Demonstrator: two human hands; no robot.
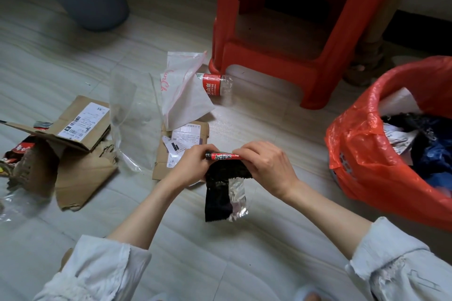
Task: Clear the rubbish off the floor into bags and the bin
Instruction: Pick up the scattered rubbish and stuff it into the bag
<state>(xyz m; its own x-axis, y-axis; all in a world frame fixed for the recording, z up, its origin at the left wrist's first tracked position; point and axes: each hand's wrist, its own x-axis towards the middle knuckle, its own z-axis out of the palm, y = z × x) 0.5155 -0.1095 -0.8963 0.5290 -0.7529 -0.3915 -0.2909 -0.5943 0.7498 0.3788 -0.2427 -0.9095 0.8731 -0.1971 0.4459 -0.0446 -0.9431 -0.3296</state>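
A black and red snack wrapper (223, 186) with a silver inside hangs above the floor at the centre. My left hand (193, 166) grips its left top edge and my right hand (265, 166) grips its right top edge, which looks rolled or folded over. A red bag (362, 154) stands open at the right with rubbish inside. On the floor lie a crushed plastic bottle (217, 88), a white zip bag (181, 88), a clear plastic bag (124, 115), a flat cardboard piece (181, 144) and a torn cardboard box (73, 134).
A grey bin (97, 5) lined with a red bag stands at the back left. A red plastic stool (305, 32) stands behind the bottle. Another snack wrapper (14, 154) lies at the far left. A wooden table leg (371, 39) rises at the back right.
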